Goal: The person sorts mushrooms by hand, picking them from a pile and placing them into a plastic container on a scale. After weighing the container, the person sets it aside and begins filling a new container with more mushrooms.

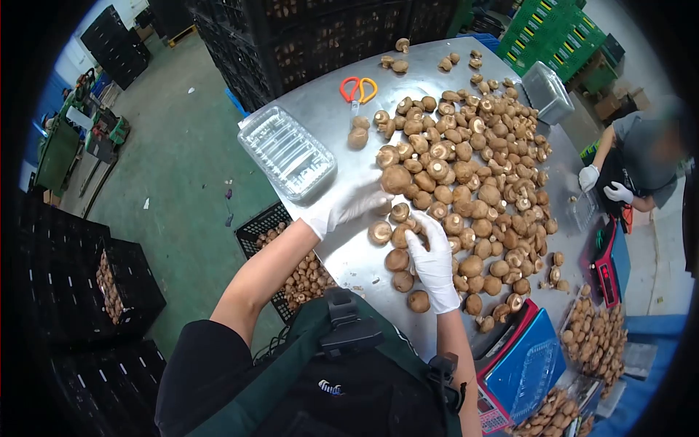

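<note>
Both of my hands wear white gloves over a metal table (364,273) heaped with brown mushrooms (489,194). My left hand (355,206) has its fingertips closed against a large round-capped mushroom (395,179) at the near left side of the heap. Just to the right, my right hand (435,266) is bent with thumb and fingers around a small mushroom (413,223), partly hidden by the glove. Several loose mushrooms lie between and below the hands, among them a pale-stemmed mushroom (379,232).
Clear plastic trays (287,153) are stacked at the table's left. Scissors (357,93) with red and yellow handles lie beyond them. A blue-topped scale (526,364) stands near right. Black crates (291,51) rise behind the table; a mushroom-filled crate (306,280) sits below. A co-worker (641,156) stands right.
</note>
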The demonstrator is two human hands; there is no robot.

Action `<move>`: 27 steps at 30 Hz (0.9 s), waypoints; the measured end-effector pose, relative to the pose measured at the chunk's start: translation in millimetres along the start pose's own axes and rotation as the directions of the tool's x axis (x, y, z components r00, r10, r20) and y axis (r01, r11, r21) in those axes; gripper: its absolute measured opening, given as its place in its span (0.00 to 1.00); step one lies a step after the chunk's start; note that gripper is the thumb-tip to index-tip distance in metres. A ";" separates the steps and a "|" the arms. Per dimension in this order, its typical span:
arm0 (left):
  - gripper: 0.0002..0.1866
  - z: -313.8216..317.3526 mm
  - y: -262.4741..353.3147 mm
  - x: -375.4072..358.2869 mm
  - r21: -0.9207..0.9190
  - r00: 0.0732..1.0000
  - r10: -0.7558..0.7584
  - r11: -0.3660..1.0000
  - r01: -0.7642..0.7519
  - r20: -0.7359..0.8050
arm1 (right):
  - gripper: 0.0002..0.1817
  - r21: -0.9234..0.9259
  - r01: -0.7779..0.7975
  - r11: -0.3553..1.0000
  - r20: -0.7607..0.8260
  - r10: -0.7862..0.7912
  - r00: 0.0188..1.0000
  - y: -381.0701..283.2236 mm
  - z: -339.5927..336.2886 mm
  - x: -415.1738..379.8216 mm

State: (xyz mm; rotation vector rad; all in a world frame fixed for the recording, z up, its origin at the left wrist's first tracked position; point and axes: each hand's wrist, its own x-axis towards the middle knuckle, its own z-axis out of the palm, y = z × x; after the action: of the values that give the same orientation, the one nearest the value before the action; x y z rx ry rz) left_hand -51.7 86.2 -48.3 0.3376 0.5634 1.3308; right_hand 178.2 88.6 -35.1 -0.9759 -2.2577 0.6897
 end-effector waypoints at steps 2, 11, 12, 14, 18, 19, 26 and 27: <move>0.22 19.5 0.0 -11.9 -0.047 0.998 -0.025 0.999 0.028 0.062 | 0.26 0.534 -0.297 0.792 0.048 0.322 0.946 -17.8 -7.4 3.5; 0.17 60.6 -24.2 -36.2 0.585 0.989 -0.119 0.798 0.147 -0.085 | 0.27 0.634 -0.248 0.732 0.003 0.319 0.948 -27.2 -12.2 2.4; 0.18 62.5 -19.5 -35.1 0.670 0.991 -0.119 0.730 0.134 -0.069 | 0.27 0.634 -0.249 0.732 0.008 0.315 0.949 -23.2 -14.8 0.0; 0.17 69.2 -11.8 -38.8 0.775 0.985 0.022 0.620 0.121 -0.171 | 0.29 0.894 -0.448 0.023 0.388 0.462 0.798 -14.2 -23.6 -9.1; 0.21 74.2 -3.2 -34.4 0.924 0.976 0.155 0.328 -0.199 0.155 | 0.36 0.860 -0.487 -0.151 0.508 0.348 0.788 -5.7 -21.7 -14.0; 0.21 80.4 -3.7 -36.5 0.924 0.976 0.153 0.329 -0.196 0.153 | 0.36 0.843 -0.506 -0.181 0.537 0.307 0.786 -5.3 -20.6 -12.6; 0.27 93.3 -18.2 -36.1 0.790 0.977 -0.166 0.613 -0.002 0.131 | 0.42 0.807 -0.532 -0.255 0.590 0.374 0.715 -12.6 -12.6 -10.7; 0.25 89.3 -21.2 -33.6 0.780 0.985 -0.141 0.625 0.013 0.097 | 0.45 0.791 -0.562 -0.239 0.609 0.394 0.689 -14.9 -10.5 -9.7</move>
State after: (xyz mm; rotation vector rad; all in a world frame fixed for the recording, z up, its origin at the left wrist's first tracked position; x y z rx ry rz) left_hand 11.5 56.4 20.1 1.1164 1.0107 0.8918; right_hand 183.8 74.6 -21.0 -0.9146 -0.5852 2.3454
